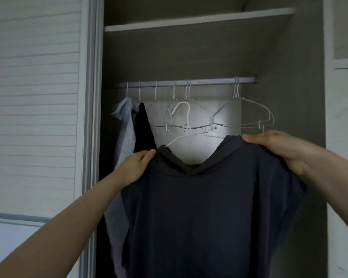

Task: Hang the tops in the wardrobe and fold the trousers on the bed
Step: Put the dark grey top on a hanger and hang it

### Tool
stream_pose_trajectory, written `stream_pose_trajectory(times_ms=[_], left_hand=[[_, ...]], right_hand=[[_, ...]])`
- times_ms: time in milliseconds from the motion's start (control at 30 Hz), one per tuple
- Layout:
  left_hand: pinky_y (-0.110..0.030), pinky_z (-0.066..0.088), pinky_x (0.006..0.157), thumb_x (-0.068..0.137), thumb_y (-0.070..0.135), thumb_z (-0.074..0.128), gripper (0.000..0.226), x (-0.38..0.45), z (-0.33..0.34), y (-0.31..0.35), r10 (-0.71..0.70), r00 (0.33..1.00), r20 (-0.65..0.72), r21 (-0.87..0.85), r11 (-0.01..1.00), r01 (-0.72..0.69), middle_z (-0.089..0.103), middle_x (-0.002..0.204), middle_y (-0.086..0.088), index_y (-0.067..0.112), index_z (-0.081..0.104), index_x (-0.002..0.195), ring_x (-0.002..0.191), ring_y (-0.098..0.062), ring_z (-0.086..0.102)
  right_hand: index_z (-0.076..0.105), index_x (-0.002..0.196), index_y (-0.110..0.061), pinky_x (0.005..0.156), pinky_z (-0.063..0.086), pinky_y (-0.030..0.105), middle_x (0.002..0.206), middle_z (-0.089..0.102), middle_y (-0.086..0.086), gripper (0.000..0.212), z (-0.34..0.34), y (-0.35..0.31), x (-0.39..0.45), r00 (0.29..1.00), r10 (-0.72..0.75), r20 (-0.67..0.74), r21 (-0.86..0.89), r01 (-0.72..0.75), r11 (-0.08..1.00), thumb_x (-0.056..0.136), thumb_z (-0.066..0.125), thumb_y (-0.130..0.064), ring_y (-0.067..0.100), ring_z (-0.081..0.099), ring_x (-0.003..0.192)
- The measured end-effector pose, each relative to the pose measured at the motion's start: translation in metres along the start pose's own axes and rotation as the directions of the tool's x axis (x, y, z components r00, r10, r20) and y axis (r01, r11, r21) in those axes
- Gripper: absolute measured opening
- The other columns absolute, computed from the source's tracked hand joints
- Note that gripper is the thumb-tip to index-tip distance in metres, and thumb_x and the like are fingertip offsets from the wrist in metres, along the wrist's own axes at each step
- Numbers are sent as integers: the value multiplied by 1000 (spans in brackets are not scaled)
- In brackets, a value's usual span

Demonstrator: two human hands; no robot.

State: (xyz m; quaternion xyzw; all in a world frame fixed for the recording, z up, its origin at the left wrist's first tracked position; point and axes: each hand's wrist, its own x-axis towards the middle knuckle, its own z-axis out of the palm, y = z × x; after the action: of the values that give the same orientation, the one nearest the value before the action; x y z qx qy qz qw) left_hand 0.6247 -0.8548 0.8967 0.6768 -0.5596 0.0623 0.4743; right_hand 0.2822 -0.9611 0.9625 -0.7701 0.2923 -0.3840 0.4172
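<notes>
both hands, left [138, 165] and right [277, 145], grip the dark hooded top [209, 207] at its shoulders before the wardrobe rail [209, 81]; its white hanger [182, 121] should be hooked where the rail is bare.

Both bare arms reach up and forward, the forearms rising from the lower corners toward the middle. The left hand [138, 164] pinches the dark top [205, 207] at its left shoulder — thumb on the near side, pointing up, fingers hidden behind the cloth. The right hand [277, 148] grips the other shoulder slightly higher — thumb stretched inward along the top edge, wrist bent.
</notes>
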Motion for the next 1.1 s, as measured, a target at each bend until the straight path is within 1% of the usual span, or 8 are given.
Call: stream_pose_trajectory(times_ms=[133, 200, 300, 567, 700, 833, 1000, 1100], left_hand=[[-39, 44, 98, 100, 24, 50, 33, 19, 7, -12, 41, 993, -112, 257, 966, -11, 58, 125, -15, 4, 60, 123, 111, -26, 57], [-39, 38, 108, 95, 18, 58, 56, 26, 12, -19, -35, 992, -124, 409, 909, 83, 36, 147, -20, 11, 37, 147, 128, -34, 45], [-47, 38, 107, 92, 21, 59, 69, 34, 20, -22, -83, 976, -201, 421, 892, 162, 29, 150, -22, 15, 24, 151, 129, -42, 41], [-44, 45, 96, 92, 33, 63, 67, 91, 42, -28, -272, 893, -359, 145, 929, 341, 50, 133, -28, -1, 27, 137, 119, -42, 52], [-40, 48, 82, 94, 13, 54, 29, 109, 44, -44, -190, 895, -402, 313, 891, 330, 63, 115, -23, 0, 46, 119, 104, -37, 61], [-38, 46, 76, 92, 3, 48, 22, 103, 33, -62, -92, 868, -488, 225, 948, 227, 65, 101, -20, 1, 55, 113, 93, -37, 61], [-44, 54, 57, 97, 1, 49, 13, 69, 17, -65, 124, 830, -543, 273, 961, 35, 63, 74, -18, -4, 54, 107, 61, -31, 61], [-47, 55, 59, 97, 3, 51, 14, 60, 7, -63, 130, 831, -541, 222, 975, -8, 63, 73, -18, -3, 55, 109, 60, -31, 62]], right_hand=[[68, 92, -5, 54, 55, 31, 77, 74, 14, 29, -19, -13, -3, 988, 34, -148, -32, -39, 999, 88, 64, -33, 27, 71, 65], [62, 88, -8, 51, 51, 29, 77, 71, 13, 27, -22, -20, 0, 973, 37, -229, -36, -47, 998, 88, 66, -35, 28, 68, 65], [55, 86, -12, 58, 49, 30, 84, 65, 11, 25, -16, -28, 13, 955, 13, -295, -27, -22, 999, 88, 66, -34, 28, 63, 74], [49, 79, -16, 53, 43, 24, 82, 61, 6, 24, 28, -41, 64, 958, -70, -277, -33, 63, 997, 92, 62, -32, 21, 60, 71], [55, 90, -14, 55, 47, 25, 85, 65, 9, 18, 40, -44, 89, 966, -100, -240, -36, 95, 995, 93, 60, -32, 24, 63, 73], [58, 111, -7, 73, 55, 34, 101, 65, 15, 30, 63, -48, 122, 955, -130, -266, -7, 133, 991, 94, 57, -32, 31, 64, 88], [49, 88, -9, 30, 37, 12, 71, 53, 5, 12, 123, -68, 162, 951, -188, -247, 194, 239, 952, 96, 52, -17, 15, 52, 58], [48, 88, -9, 57, 54, 24, 83, 60, 11, 13, 156, -83, 193, 956, -182, -232, 285, 245, 927, 97, 48, -18, 23, 61, 71]])
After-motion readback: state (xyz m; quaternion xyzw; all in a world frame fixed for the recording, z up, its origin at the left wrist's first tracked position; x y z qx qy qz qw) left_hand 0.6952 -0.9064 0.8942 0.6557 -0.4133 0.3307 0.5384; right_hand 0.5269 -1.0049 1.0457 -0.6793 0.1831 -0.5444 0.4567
